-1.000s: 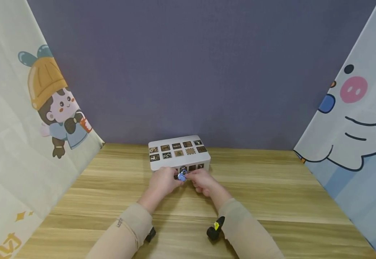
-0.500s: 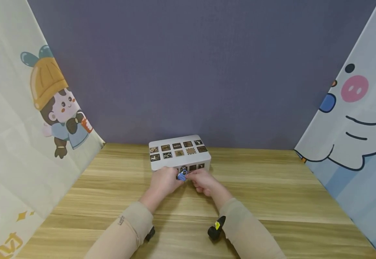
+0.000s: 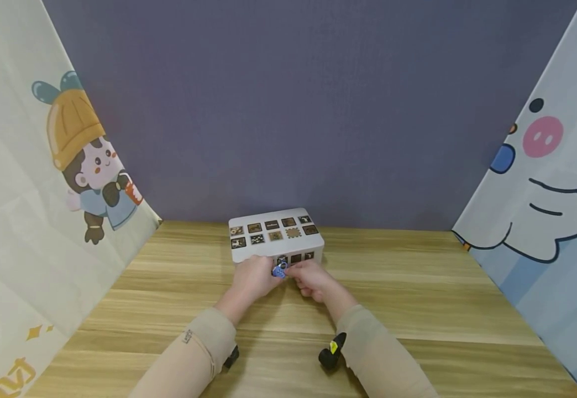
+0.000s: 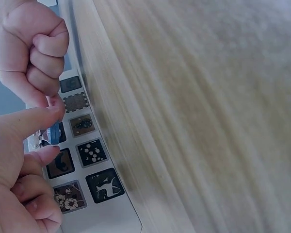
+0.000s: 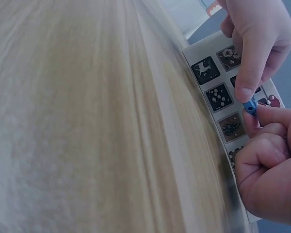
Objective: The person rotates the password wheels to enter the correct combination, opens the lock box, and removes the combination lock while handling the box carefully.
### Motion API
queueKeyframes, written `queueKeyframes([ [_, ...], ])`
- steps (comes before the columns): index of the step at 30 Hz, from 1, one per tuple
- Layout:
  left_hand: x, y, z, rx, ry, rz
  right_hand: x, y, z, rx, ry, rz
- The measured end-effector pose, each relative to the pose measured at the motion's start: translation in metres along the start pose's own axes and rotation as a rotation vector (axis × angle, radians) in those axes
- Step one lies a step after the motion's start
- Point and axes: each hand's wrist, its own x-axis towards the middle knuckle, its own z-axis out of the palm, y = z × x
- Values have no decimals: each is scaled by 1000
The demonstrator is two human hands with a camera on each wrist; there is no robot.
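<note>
A small blue padlock (image 3: 279, 271) with a silvery shackle is at the front of a white box (image 3: 288, 246) printed with dark square pictures. My left hand (image 3: 252, 276) pinches the padlock from the left, its thumb and index finger at the blue body. From the right, the thumb and index finger of my right hand (image 3: 313, 278) pinch the padlock's other side, the remaining fingers curled in. Seen from the right wrist, the blue body (image 5: 250, 106) shows a dark hole between the fingertips. A metal clasp (image 4: 36, 140) sits beside it in the left wrist view, partly hidden by fingers.
The box stands on a wood-grain table (image 3: 393, 298), near a dark grey wall panel (image 3: 308, 110). Cartoon-printed cloths hang at the left (image 3: 15, 182) and right (image 3: 557, 221). Black wrist-camera mounts show under both sleeves.
Both hands stay at the padlock with almost no movement; the padlock tilts very slightly. The box keeps its place, and the head view shifts a little.
</note>
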Motion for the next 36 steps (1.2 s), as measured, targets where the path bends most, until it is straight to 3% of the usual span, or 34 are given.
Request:
queueKeyframes([
  [16, -1, 1, -3, -34, -37, 14, 0, 1, 1, 5, 14, 0],
  [36, 0, 0, -3, -85, -37, 11, -2, -2, 2, 15, 10, -6],
])
